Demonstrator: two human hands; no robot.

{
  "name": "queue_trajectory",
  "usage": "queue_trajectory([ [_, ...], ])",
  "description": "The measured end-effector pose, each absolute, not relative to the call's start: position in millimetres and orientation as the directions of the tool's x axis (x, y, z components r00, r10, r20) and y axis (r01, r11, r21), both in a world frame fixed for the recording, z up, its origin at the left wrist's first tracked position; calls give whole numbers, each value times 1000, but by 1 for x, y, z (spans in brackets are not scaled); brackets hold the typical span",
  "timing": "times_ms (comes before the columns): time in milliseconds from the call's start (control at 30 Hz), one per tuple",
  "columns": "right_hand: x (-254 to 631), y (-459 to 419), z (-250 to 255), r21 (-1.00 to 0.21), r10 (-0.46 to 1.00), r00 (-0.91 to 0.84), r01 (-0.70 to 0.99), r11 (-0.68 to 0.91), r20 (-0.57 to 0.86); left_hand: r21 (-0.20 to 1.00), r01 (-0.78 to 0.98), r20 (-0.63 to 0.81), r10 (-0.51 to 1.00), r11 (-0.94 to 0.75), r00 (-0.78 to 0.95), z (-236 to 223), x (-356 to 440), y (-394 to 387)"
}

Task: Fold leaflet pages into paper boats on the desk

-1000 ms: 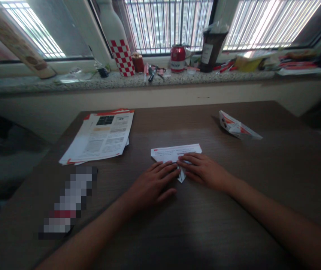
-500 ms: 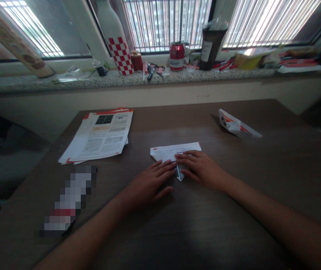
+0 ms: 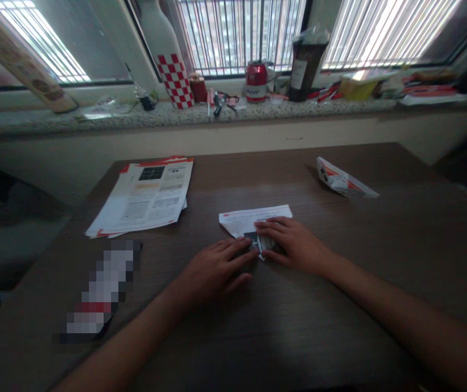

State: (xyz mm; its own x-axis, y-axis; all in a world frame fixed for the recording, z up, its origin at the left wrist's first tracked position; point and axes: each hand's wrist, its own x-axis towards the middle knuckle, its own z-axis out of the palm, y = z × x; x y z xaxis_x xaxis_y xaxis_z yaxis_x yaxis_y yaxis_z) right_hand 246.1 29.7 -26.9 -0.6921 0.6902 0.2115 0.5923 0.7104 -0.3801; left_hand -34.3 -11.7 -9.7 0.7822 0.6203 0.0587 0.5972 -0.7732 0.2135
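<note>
Folded paper (image 3: 243,219) lies partly under left hand (image 3: 220,269) and right hand (image 3: 298,245); both palm-down, fingers nearly straight, clasping nothing. Paper's wide edge beyond them; sheets (image 3: 145,198) farther off, leftward.

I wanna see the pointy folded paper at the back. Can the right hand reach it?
Probably yes, with a stretch: brown tabletop runs between the right hand and the pointy folded paper, with nothing seen blocking. Its fingers are on the white paper, though.
</note>
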Motion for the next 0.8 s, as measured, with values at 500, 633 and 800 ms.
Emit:
queue_trajectory([
  [500,241,24,-23,-388,712,-664,609,692,226,227,598,7,615,-769,788,-3,-39,-14],
  [633,241,23,-24,-386,714,-665,613,689,218,188,601,-5,612,-776,791,-4,-37,-15],
  [800,244,24,-25,-381,699,-684,600,703,211,172,609,6,619,-774,785,-3,-34,-16],
])
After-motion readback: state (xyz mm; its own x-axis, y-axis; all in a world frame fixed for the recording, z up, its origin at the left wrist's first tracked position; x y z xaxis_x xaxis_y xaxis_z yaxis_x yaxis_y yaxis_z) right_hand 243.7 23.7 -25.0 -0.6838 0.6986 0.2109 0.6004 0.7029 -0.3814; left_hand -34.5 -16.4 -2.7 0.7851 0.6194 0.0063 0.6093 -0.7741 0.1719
